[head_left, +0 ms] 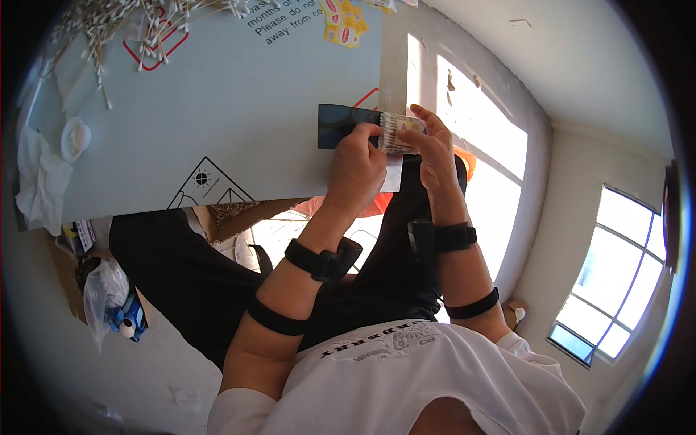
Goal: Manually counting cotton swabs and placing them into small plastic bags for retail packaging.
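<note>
A clear pack of cotton swabs (392, 133) with a yellow label is held near the table's right edge. My right hand (435, 148) grips its right end, thumb across the label. At the other end, white swab tips line up beside my left hand (357, 165). The left thumb and index finger are pinched together; what lies between them is hidden. Under and beyond those fingers is a flat dark rectangular piece (333, 125), partly covered by the hand. Many loose cotton swabs (148, 32) are heaped at the far left of the table.
The grey tabletop (239, 109) bears several yellow labels (344, 25) at its far edge. On its left are a small round white container (75, 139) and crumpled white film (42, 181). Below stand an opened cardboard box (246, 219) and a clear plastic bag (109, 286).
</note>
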`<action>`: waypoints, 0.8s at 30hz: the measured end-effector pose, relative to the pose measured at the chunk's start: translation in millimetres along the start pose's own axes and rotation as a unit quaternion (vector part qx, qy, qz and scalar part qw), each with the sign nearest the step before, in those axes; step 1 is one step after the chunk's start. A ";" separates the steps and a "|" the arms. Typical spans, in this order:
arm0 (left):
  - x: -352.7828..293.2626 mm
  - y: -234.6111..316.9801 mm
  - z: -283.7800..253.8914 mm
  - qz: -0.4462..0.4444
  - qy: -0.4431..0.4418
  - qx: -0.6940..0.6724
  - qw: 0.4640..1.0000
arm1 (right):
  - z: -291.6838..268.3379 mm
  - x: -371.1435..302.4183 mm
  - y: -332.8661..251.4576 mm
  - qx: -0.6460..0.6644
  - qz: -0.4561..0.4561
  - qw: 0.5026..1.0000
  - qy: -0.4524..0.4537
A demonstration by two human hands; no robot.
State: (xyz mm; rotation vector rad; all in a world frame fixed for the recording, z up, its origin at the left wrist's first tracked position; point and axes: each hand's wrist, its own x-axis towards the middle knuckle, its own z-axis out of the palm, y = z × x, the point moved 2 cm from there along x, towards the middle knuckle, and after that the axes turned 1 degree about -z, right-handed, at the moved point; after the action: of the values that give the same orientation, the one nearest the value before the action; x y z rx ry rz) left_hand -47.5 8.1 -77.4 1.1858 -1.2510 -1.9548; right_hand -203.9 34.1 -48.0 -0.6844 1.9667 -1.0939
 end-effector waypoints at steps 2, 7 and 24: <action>2.1 -1.7 0.6 0.036 0.001 0.027 0.999 | -1.8 1.7 2.1 -0.006 0.011 1.000 -0.005; 0.0 -3.2 1.8 0.021 0.007 0.019 1.000 | -1.0 0.9 3.4 -0.053 -0.015 0.998 0.010; -6.7 -11.0 7.0 0.000 -0.004 -0.050 0.999 | 0.7 1.1 3.9 -0.087 -0.026 0.996 0.007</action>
State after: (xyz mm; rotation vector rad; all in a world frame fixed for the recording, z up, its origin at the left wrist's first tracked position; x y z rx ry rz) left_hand -50.2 21.2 -83.5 1.1297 -1.1430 -1.9990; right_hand -204.2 34.9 -52.0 -0.8264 2.0830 -0.9665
